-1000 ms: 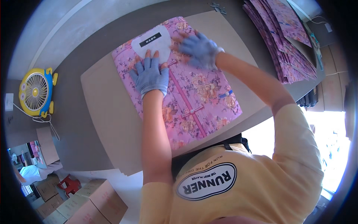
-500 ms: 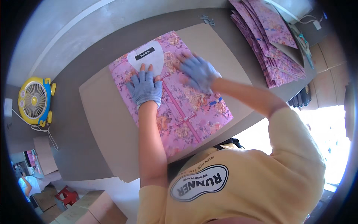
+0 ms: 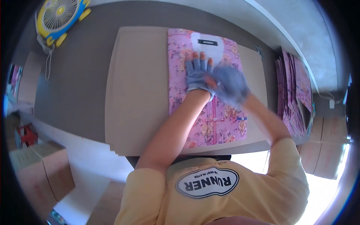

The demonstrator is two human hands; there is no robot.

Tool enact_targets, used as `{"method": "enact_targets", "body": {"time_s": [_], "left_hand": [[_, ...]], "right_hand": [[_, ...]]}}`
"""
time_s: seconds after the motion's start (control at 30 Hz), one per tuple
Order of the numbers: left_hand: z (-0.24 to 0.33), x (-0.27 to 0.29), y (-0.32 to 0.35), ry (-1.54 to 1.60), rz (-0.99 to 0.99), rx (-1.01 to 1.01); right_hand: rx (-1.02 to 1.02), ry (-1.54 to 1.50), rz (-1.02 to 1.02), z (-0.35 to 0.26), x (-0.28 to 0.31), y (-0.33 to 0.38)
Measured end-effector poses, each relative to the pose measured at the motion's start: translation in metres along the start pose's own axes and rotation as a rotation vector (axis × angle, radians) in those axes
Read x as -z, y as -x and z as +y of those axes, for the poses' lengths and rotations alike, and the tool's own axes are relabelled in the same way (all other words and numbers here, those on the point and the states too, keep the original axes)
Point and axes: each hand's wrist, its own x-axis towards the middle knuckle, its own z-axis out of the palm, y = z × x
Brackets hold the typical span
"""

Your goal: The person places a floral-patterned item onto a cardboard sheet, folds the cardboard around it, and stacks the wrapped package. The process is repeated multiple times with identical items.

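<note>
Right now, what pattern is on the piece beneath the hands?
The piece shows flowers on pink, head view.

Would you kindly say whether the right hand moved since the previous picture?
Yes: the right hand moved leftward over the floral sheet, toward its centre strip.

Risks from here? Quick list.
1. Snag: the right grip is blurred and right beside the left grip, so the two might bump; contact is too blurred to confirm.
2. Crease or shift: the left grip lies flat on the floral piece, which rests on the board; sideways pressure might drag or wrinkle it.
3. Slide: the floral stack at right is fanned unevenly, so a knock might spread it.
</note>
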Motion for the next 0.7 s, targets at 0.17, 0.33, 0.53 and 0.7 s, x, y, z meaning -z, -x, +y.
{"method": "enact_targets", "body": {"time_s": [0.17, 0.33, 0.53, 0.7], "left_hand": [[0.008, 0.026, -0.001, 0.06, -0.111, 0.0], [0.008, 0.005, -0.004, 0.1, 0.171, -0.006], [0.021, 0.016, 0.024, -0.007, -0.071, -0.042], [0.057, 0.031, 0.138, 0.079, -0.088, -0.043]], "right_hand": [[0.128, -0.028, 0.298, 0.015, -0.057, -0.231], [0.05, 0.017, 0.314, -0.007, -0.098, -0.267], [0.117, 0.094, 0.303, -0.018, -0.094, -0.264], [0.277, 0.088, 0.333, -0.032, -0.121, -0.215]]}}
